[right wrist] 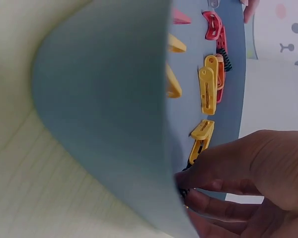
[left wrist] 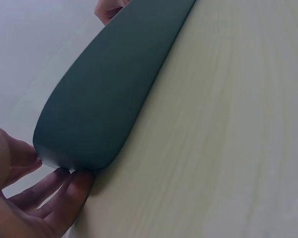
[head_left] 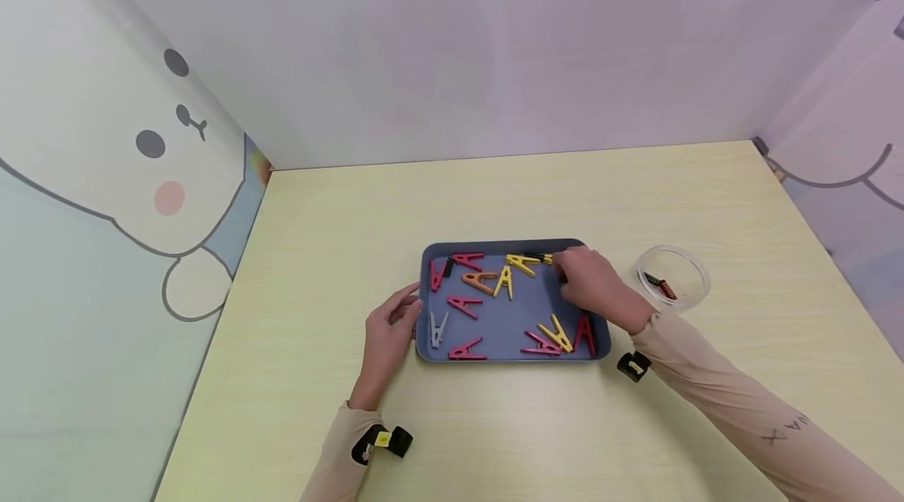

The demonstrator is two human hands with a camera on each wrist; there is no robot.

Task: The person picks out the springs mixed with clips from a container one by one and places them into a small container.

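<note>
A grey-blue tray holds several clips, among them red ones, yellow ones, an orange clip and a grey clip. At its left end my left hand grips the wall, thumb at the rim and fingers against the outside; the left wrist view shows these fingers on the tray wall. My right hand reaches into the back right corner. In the right wrist view its thumb and fingers pinch a small black ridged piece, mostly hidden, beside a yellow clip.
Right of the tray, a round clear dish holds a dark green ridged piece and a red one. Another black ridged piece lies in the tray's back left. White curtain-like walls stand behind the wooden table.
</note>
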